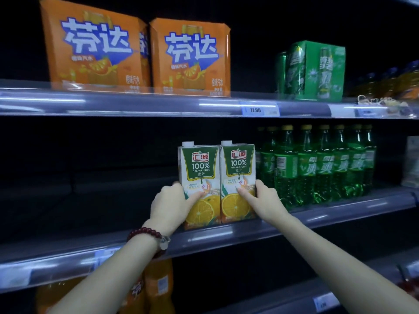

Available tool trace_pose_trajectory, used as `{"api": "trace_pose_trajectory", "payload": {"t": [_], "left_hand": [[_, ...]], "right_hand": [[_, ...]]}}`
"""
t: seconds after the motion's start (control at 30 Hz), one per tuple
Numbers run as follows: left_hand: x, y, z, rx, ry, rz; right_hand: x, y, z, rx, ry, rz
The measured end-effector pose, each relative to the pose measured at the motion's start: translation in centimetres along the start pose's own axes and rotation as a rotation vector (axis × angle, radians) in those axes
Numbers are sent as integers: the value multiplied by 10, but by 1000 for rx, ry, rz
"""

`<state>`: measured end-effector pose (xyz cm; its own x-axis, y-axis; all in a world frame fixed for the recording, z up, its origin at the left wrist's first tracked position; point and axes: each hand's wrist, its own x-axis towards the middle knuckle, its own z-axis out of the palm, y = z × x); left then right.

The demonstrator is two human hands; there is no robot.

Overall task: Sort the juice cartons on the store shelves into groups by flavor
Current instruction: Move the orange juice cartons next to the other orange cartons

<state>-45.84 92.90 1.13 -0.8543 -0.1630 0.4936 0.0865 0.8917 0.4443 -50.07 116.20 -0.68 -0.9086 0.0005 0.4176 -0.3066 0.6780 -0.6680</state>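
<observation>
Left hand (169, 201) wrapped around the lower left side of the left orange juice carton (199, 184), thumb laid across its front, fingers curled behind the far edge, beaded bracelet (147, 234) on the wrist. Right hand (260, 199) clasped on the lower right side of the right orange juice carton (238, 181), thumb pressed on the front near the printed orange, fingers around the right edge. Both cartons upright, touching side by side, fronts facing out, white caps at the top left corners, bases at the front lip of the middle shelf (226, 234). Just beside the right carton, on the same shelf, a row of green soda bottles (317, 164) with yellow caps. To the left of the cartons, dark shelf space. On the upper shelf (136, 103), two orange soda multipacks (136, 51) standing close together at left, a green can multipack (315, 69) well apart at right, a price tag (255, 109) reading 11.90 on the rail between them. Beneath the middle shelf, under the left forearm, orange soda bottles (158, 286), blurred.
</observation>
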Motion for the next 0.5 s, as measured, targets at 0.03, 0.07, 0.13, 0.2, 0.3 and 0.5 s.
{"api": "trace_pose_trajectory", "payload": {"t": [0.03,0.07,0.13,0.2,0.3,0.5], "left_hand": [[-4,1,-4,117,18,32],[-9,2,-7,198,29,66],[-19,1,-12,275,35,120],[-29,-5,-17,297,39,156],[-46,-18,-27,322,16,195],[-87,-71,-63,363,-60,181]], "right_hand": [[-5,-3,-2,-117,4,-3],[-10,-6,-4,-234,6,-4],[-23,-11,-5,-446,1,-3],[-36,-15,-4,-568,-2,-3],[-55,-21,1,-616,-39,30],[-95,-54,32,-660,-130,11]]}}
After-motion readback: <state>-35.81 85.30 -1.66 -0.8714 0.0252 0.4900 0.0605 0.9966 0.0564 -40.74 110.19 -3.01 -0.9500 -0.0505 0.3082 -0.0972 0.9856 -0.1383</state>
